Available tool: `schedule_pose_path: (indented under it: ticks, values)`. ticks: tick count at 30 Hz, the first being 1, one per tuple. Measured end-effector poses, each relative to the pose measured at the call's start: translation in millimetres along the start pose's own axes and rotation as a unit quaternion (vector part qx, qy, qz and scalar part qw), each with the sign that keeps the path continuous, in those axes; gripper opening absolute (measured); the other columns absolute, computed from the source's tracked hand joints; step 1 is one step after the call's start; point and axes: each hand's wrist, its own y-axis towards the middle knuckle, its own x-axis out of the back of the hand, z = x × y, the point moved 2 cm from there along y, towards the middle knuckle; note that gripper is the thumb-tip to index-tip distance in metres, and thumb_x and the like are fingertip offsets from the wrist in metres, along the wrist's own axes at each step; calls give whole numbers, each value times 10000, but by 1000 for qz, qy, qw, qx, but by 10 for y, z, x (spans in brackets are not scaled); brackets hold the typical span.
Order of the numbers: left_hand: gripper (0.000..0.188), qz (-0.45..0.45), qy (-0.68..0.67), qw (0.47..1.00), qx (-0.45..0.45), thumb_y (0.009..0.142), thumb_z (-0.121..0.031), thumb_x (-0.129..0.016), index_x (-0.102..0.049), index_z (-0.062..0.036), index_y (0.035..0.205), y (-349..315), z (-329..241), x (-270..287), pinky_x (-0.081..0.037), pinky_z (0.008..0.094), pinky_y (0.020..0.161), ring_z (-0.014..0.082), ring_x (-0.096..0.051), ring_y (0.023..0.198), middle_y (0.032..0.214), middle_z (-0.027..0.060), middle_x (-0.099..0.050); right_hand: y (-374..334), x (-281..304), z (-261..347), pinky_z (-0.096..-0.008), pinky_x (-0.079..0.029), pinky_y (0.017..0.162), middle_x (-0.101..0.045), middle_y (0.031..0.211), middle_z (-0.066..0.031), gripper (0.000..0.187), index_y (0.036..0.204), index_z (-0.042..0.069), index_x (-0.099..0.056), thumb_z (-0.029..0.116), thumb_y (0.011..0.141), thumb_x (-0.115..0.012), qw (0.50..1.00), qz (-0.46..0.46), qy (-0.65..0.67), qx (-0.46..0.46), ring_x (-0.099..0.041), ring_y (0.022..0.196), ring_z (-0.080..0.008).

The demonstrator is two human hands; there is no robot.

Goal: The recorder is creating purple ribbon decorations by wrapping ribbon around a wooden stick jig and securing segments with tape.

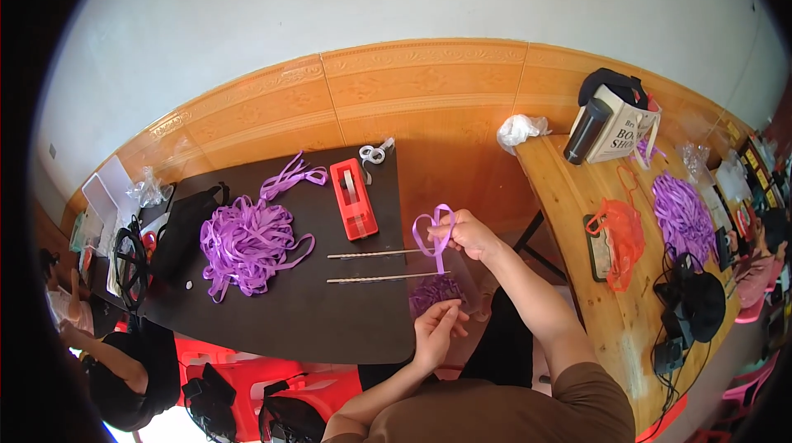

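Observation:
My right hand (pixel 472 235) pinches a purple ribbon (pixel 435 233) that is folded into loops, held up past the right edge of the black table (pixel 330 311). Below it, my left hand (pixel 436 329) holds the mouth of a clear plastic bag (pixel 437 288) with purple ribbon pieces inside. Two thin metal rods (pixel 371 254) lie on the table just left of my hands and stick out over its edge. A red tape dispenser (pixel 353 199) sits behind them. A big heap of loose purple ribbon (pixel 246 242) lies on the left half of the table.
Scissors (pixel 373 153) lie at the table's far edge and a black bag (pixel 180 233) at its left. The wooden table (pixel 569 195) on the right carries an orange bag (pixel 623 237), more purple ribbon (pixel 681 216), a tote bag and dark bottle. Other people sit at lower left and far right.

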Motion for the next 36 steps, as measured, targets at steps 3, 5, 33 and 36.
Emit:
schedule_pose_path:
  ticks: [3,5,33,36]
  values:
    - [213,-72,25,996,55,935,-148,-510,-599,-21,1081,185,330,132,-402,192,532,99,-590,589,850,66,-656,83,112,-123,-207,-262,391,-560,593,-4,182,722,9,-652,164,813,-679,999,14,20,-36,-403,445,-48]
    - [206,-86,17,995,36,931,-141,-516,-603,-20,1073,321,392,178,-403,193,535,96,-591,599,850,59,-654,132,156,-210,-199,-266,391,-575,619,-7,167,744,15,-650,164,817,-676,996,0,48,-75,-408,448,-44]
    - [168,-166,0,980,-114,894,-135,-596,-628,16,961,1088,302,177,-476,241,688,131,-596,715,832,75,-642,-421,88,-2042,-217,-309,438,-510,662,-3,114,765,112,-532,147,863,-580,872,-29,419,-252,-432,509,-107]
    - [166,-158,11,982,-108,899,-144,-585,-624,0,973,1094,332,200,-475,244,664,126,-601,736,833,70,-647,-525,91,-2159,-238,-277,441,-489,641,-25,104,762,121,-528,97,850,-580,868,-50,419,-262,-399,491,-129]
